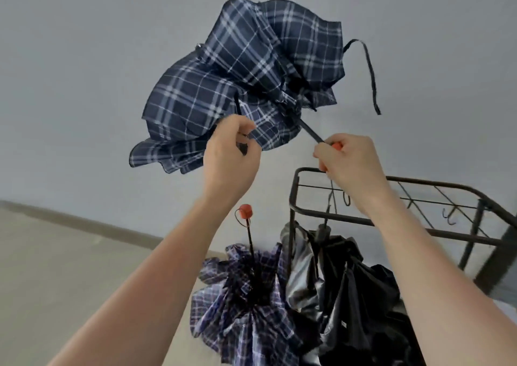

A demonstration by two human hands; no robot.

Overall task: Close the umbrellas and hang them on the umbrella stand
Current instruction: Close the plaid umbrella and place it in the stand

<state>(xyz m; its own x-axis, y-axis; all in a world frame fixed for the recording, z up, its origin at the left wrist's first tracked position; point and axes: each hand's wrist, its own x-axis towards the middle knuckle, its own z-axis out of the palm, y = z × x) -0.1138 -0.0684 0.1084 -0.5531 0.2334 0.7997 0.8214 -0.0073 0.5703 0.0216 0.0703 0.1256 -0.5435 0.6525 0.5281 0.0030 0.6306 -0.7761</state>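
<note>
Navy plaid umbrella point(246, 86): soft checked fabric, canopy half collapsed and rumpled, held aloft before a grey wall; shaft runs from lower right up to upper left, a loose strap point(370, 72) dangling.
Umbrella stand point(391, 220): dark metal-rod frame with hooks, below right; a glossy black umbrella point(349, 295) hangs there (a second plaid umbrella point(246, 304) beside it).
Left hand point(232, 153): raised, fingers pinched on the canopy edge.
Right hand point(349, 164): fist wrapped around the orange handle point(337, 145).
</note>
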